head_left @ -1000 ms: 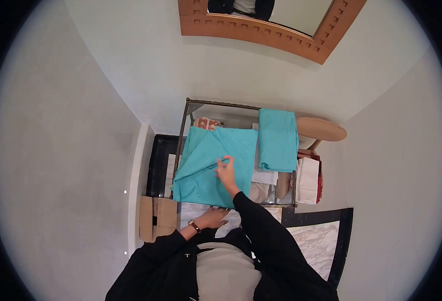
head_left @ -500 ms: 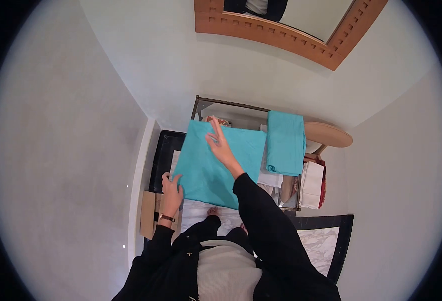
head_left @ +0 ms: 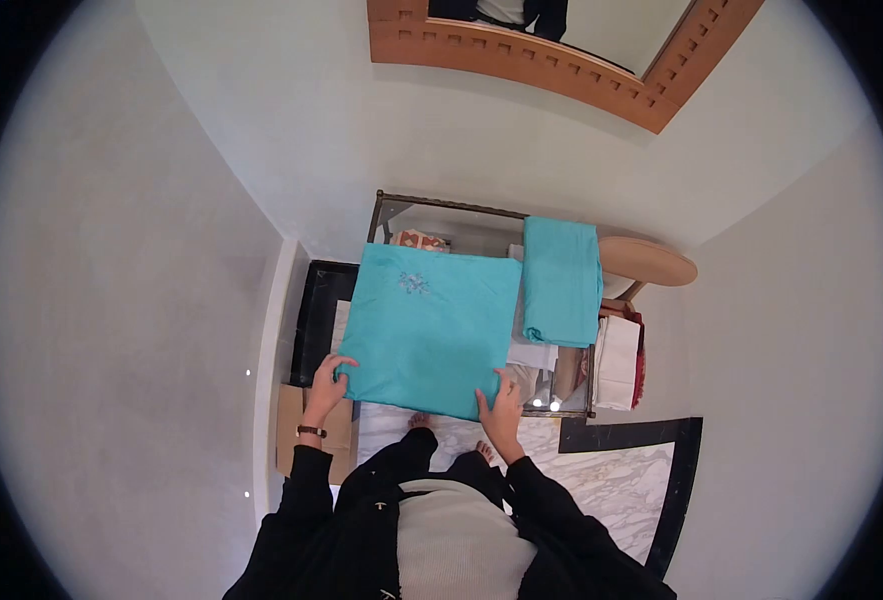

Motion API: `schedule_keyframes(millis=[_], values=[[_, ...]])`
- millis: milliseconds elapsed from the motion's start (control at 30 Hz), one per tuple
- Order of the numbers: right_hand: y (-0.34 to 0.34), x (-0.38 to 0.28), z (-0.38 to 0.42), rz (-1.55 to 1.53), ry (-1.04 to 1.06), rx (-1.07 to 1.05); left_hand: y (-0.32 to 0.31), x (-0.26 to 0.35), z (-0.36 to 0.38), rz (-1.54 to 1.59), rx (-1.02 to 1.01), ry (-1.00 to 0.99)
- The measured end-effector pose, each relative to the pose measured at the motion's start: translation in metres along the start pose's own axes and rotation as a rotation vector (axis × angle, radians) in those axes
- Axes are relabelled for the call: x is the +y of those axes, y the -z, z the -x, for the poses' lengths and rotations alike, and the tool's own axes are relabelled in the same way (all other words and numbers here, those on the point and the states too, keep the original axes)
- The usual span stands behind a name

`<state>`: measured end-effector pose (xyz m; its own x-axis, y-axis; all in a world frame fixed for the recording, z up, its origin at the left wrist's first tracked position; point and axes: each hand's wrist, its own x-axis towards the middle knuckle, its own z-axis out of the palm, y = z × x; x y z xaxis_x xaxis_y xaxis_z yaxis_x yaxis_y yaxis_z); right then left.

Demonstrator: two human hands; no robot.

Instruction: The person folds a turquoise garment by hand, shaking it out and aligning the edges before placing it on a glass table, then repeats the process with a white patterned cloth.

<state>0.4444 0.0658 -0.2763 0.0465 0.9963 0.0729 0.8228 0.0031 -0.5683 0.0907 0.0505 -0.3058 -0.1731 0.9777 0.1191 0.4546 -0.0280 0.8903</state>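
Observation:
A flat turquoise cloth (head_left: 426,335) with a small embroidered motif near its upper left lies over the glass-topped table (head_left: 451,212). At its lower left corner my left hand (head_left: 325,388) pinches the edge between thumb and fingers. The lower right corner is held by my right hand (head_left: 502,408), thumb on top and fingers curled at the side. Right of this cloth, a folded turquoise cloth (head_left: 561,282) rests on the table.
Below the glass are a patterned item (head_left: 419,241) and white cloths. A round tan stool (head_left: 649,261) and a white folded cloth (head_left: 618,362) stand at the right. A cardboard box (head_left: 289,430) is at lower left; a wood-framed mirror (head_left: 521,65) hangs above.
My right hand has moved from the cloth's upper part down to its lower right corner, uncovering the embroidery. My left hand has shifted slightly down and left and now grips the edge.

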Motion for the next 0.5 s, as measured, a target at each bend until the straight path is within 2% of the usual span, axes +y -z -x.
schedule_keyframes(millis=[67, 167, 267, 367, 467, 500], values=[[-0.002, 0.003, 0.007, -0.014, -0.027, -0.04, 0.002, 0.014, -0.007, 0.102, 0.051, 0.001], [-0.008, 0.009, 0.009, 0.018, -0.032, -0.08, 0.001, 0.019, -0.011, 0.089, 0.193, -0.015], [-0.009, 0.011, 0.009, 0.052, -0.022, -0.096, -0.01, -0.004, -0.005, -0.133, 0.165, -0.009], [-0.01, 0.01, 0.009, 0.006, -0.032, -0.063, -0.02, 0.013, 0.004, -0.564, 0.078, 0.21], [-0.019, 0.02, 0.011, -0.09, -0.063, -0.055, -0.036, 0.045, -0.002, -0.781, 0.164, 0.017], [-0.023, 0.025, 0.011, -0.126, -0.074, -0.06, -0.044, 0.055, 0.001, -0.727, 0.06, -0.096]])
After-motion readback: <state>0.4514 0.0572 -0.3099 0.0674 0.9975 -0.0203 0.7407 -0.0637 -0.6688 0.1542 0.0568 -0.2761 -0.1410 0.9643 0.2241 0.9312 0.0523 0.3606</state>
